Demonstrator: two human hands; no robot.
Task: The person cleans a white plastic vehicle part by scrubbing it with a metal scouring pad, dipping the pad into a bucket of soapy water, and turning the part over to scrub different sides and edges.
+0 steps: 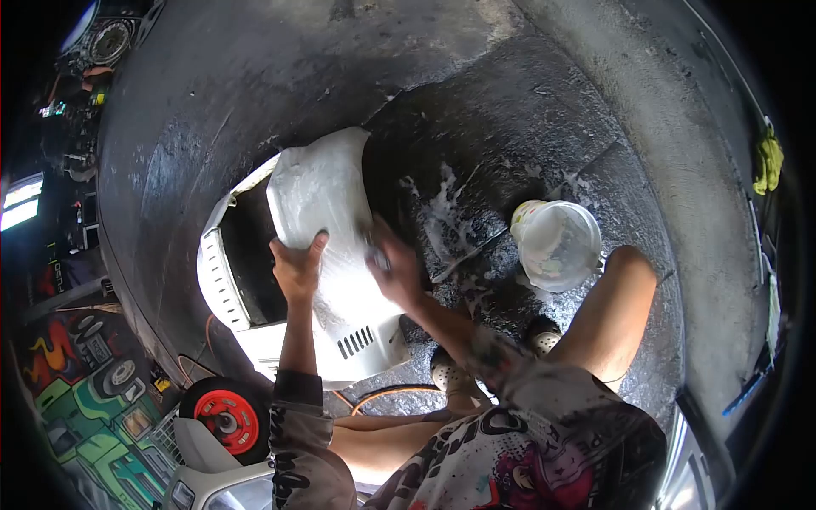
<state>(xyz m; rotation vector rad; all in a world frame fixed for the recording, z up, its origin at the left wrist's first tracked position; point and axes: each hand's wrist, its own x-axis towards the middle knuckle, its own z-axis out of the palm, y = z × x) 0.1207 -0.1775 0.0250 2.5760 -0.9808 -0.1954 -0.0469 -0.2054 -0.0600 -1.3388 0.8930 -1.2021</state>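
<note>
White panel (330, 208): left hand (297, 269) clasps its nine-o'clock edge, seemingly steadying it; right hand (398, 269) blurred — grip indeterminable; bucket (580, 255) at three o'clock, likely for reach.

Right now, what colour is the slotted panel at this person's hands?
The slotted panel is white, with bright glare; the head view shows it best.

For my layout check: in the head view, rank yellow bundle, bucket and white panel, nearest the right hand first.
1. White panel, at the right hand.
2. Bucket, right, on the floor.
3. Yellow bundle, far right.
</note>
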